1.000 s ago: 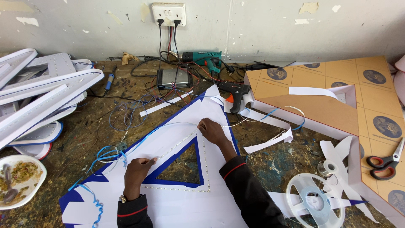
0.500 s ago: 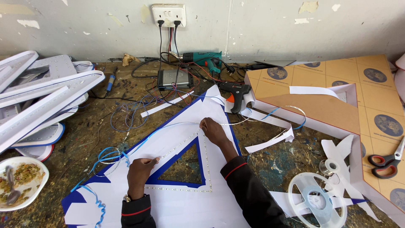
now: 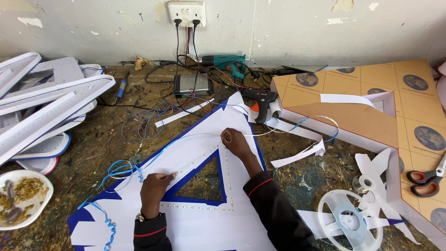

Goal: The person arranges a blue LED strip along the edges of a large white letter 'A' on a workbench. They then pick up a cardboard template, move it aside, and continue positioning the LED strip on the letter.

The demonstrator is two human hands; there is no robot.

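A large white letter-shaped sign panel with blue edging and a triangular cut-out (image 3: 195,153) lies flat on the stained workbench (image 3: 93,139). The left hand (image 3: 155,188) rests on the panel just left of the cut-out, fingers curled and pressing a thin light strip (image 3: 226,172) that runs round the cut-out. The right hand (image 3: 236,142) sits near the panel's peak, fingertips pinched on the same strip. A black glue gun (image 3: 261,100) lies beyond the peak, and an empty clear plastic reel (image 3: 349,223) sits right of the panel.
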